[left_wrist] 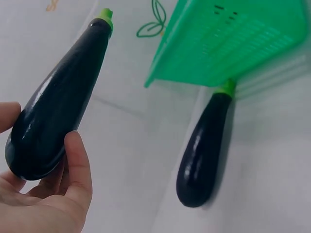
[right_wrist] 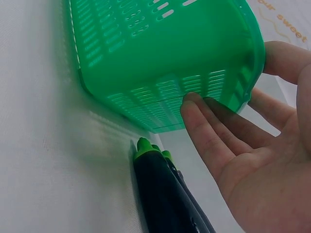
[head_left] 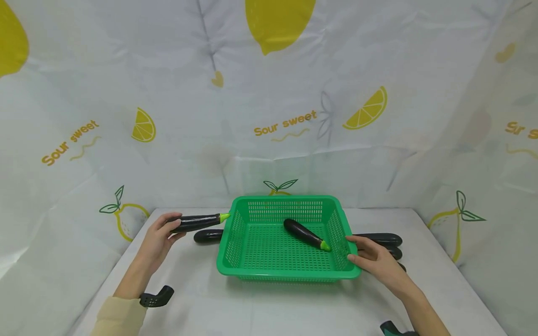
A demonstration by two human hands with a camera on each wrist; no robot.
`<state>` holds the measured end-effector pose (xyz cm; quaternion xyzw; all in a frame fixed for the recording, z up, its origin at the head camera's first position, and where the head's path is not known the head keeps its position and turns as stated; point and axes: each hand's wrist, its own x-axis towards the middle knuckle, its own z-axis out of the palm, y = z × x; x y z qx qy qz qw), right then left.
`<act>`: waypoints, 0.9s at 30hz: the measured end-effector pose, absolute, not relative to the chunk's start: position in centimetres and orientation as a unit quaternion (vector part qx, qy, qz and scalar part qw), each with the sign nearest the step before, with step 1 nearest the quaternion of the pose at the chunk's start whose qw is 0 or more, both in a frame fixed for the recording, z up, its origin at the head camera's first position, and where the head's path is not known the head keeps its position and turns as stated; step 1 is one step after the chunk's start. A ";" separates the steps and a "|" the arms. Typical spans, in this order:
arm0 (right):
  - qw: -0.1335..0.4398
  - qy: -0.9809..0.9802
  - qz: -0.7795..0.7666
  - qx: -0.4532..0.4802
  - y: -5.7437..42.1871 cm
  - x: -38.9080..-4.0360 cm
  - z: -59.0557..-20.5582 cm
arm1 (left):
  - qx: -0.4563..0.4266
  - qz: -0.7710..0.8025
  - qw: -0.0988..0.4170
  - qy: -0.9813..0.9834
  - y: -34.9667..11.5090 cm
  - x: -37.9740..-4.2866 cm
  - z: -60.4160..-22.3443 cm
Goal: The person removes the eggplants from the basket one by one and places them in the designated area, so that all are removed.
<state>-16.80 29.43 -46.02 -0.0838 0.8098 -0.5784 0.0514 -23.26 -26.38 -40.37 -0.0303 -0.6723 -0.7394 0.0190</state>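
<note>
My left hand [head_left: 156, 242] holds a dark purple eggplant [head_left: 197, 223] by its thick end, raised off the table left of the green plastic basket [head_left: 290, 272]. Its bright green stem points right, toward the basket's left rim. In the left wrist view, thumb and fingers lie around the held eggplant [left_wrist: 60, 97]. My right hand [head_left: 378, 261] grips the basket's right rim, thumb at the inner side; the right wrist view has its other fingers under the rim against the outer wall. One eggplant [head_left: 306, 234] lies inside the basket, stem toward the front right.
Another eggplant [head_left: 208, 236] lies on the white table [head_left: 269, 312] left of the basket, its stem end by the basket's side. Several more eggplants [head_left: 382, 239] lie right of the basket, partly behind my right hand. A lemon-print sheet [head_left: 189, 163] hangs behind the table.
</note>
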 end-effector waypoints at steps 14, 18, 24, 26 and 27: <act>0.052 0.812 -0.576 -0.082 29.4 -16.8 -46.0 | 0.044 -0.748 0.006 -0.662 -28.5 -23.4 -43.1; 0.055 0.810 -0.579 -0.080 29.4 -16.8 -46.0 | 0.067 -0.738 -0.001 -0.671 -29.1 -23.4 -43.9; 0.055 0.809 -0.580 -0.084 29.5 -16.8 -46.0 | 0.092 -0.729 -0.011 -0.679 -29.5 -23.4 -45.4; 0.056 0.808 -0.581 -0.083 29.5 -16.8 -46.0 | 0.095 -0.729 -0.013 -0.678 -29.4 -23.4 -45.8; 0.056 0.807 -0.582 -0.082 29.5 -16.8 -46.0 | 0.095 -0.728 -0.015 -0.679 -29.4 -23.4 -46.0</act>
